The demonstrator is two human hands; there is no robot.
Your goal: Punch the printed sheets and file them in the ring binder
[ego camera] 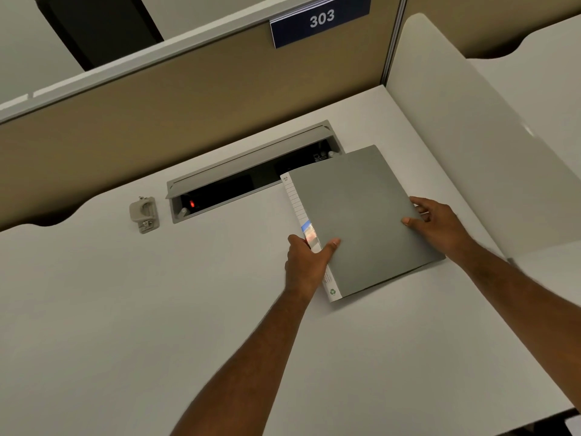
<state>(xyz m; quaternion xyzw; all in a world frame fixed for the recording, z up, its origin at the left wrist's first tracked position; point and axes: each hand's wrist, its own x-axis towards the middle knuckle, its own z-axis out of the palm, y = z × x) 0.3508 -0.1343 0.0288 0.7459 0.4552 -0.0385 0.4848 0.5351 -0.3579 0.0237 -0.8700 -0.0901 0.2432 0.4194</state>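
White desk [157, 309] inside a study cubicle, tan partition [157, 105] behind it, pale side panel [465, 146] at the right. Blue sign [320, 20] on the partition reads 303.

Head view: grey binder [361, 221] lies closed on the desk right of centre, its far corner over the open cable tray [251, 171] set into the desk; a small red light glows inside the tray. Left hand [306, 262] grips the binder's white labelled spine, thumb on the cover, fingers curled around the edge. Right hand [437, 225] holds the opposite, right edge, thumb on top, fingers tucked at the rim. Beige hole punch [144, 214] sits well apart at left, just beside the tray's left end. Printed sheets cannot be seen.
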